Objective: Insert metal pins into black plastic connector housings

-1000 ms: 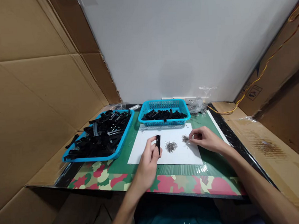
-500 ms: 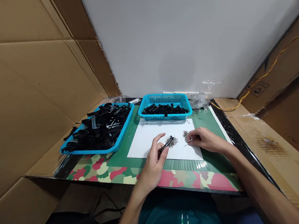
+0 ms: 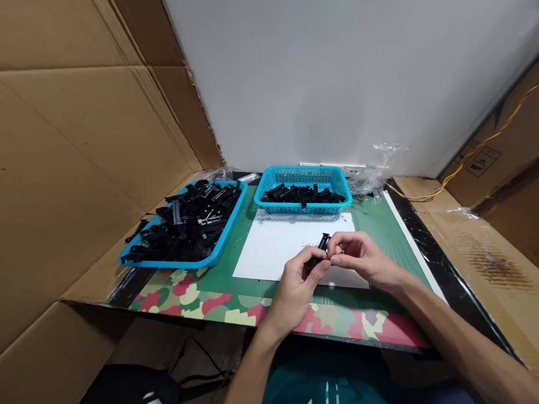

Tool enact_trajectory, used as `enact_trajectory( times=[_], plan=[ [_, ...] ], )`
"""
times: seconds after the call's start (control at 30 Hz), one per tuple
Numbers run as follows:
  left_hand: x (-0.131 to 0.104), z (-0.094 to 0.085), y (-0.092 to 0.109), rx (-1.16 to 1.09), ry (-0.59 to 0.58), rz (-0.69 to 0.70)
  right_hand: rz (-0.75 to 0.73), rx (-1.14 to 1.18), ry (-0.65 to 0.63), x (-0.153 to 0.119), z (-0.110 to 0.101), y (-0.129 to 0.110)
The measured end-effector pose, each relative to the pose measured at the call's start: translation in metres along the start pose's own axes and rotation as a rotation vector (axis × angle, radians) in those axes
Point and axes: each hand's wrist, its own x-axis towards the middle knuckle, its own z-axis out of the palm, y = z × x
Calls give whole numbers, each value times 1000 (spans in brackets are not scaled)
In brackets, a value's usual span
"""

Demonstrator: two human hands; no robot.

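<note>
A slim black plastic part (image 3: 324,240) is held in my left hand (image 3: 296,288), its far end poking up past the fingers. My right hand (image 3: 366,258) is closed in a pinch against that part, with the fingertips of both hands meeting. Whatever sits between the right fingertips is too small and covered to name. Under and behind the hands lies a white sheet (image 3: 258,251). Some tiny metal pieces (image 3: 306,245) show on it beside the black part; the hands hide the rest.
A blue tray (image 3: 218,251) heaped with black plastic parts stands at the left. Behind the sheet is a blue basket (image 3: 303,208) with more black parts. Clear plastic bags (image 3: 365,182) lie at the back right, near a yellow wire (image 3: 449,177). Cardboard (image 3: 77,146) walls the left side.
My right hand has left the small metal pile at the right and come to the black part in my left hand. The left hand has moved slightly right, and the view has shifted a little.
</note>
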Motion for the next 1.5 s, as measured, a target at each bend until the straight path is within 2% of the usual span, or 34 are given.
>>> enact_trajectory(
  times=[0.13,0.27,0.43,0.77,0.9,1.03,1.13,1.3,1.5],
  plan=[
    [1,8,-6,-165,53,-38,-31,-19,25,0,4,3],
    [-3,7,-8,-263,68,-94,-118,-167,78,-4,7,1],
    [-6,2,-3,-124,136,-78,-164,-324,166,-9,9,-1],
    [-11,-9,-1,244,124,16,-5,-284,81,-8,9,1],
    [-16,-11,2,293,69,-10,25,-259,164,-5,6,2],
    [-24,-12,-2,212,31,-89,114,-237,231,-3,1,1],
    [-28,-12,-9,238,33,-113,201,-228,237,-3,-2,-1],
    [-30,-13,-18,344,26,-132,243,-261,242,-4,-7,-2],
    [-30,-9,-19,512,19,-53,293,-393,224,-5,-16,-1]
  ],
)
